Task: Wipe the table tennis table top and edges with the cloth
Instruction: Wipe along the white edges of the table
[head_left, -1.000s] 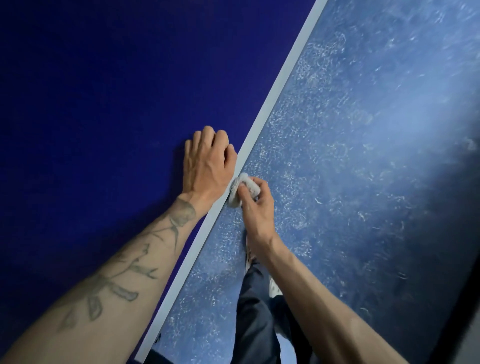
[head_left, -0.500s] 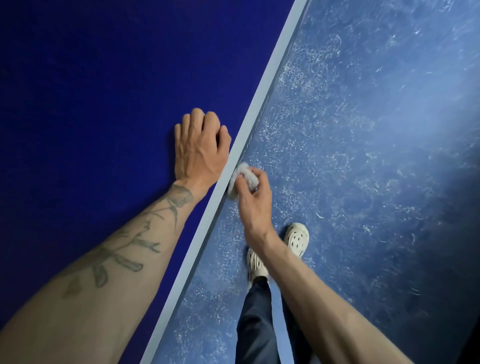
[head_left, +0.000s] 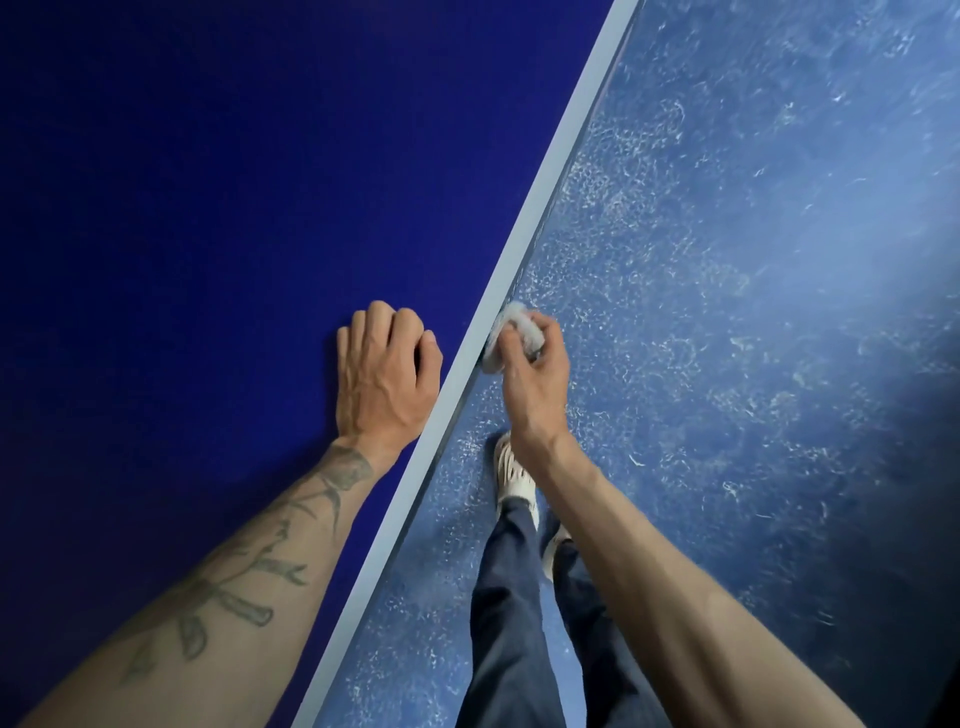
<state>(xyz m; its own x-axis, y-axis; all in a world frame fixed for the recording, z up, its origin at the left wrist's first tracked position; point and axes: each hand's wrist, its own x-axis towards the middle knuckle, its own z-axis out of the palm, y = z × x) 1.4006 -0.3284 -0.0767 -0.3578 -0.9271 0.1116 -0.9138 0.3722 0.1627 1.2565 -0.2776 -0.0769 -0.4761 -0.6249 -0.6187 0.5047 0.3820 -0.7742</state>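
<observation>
1. Gripping a grey cloth (head_left: 511, 325), the right hand (head_left: 535, 384) presses it against the table's side edge (head_left: 545, 192).
2. Left hand (head_left: 384, 384) rests on the table top (head_left: 208, 208), fingers curled, holding nothing.
3. Blue floor (head_left: 753, 312) below.

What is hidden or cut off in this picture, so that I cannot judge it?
Head view:
Cloth: mostly inside the right hand.
Left hand: fingertips curled under it.
Table: cut off by the top and left edges.
One shoe: mostly behind the right forearm and trouser leg.
</observation>
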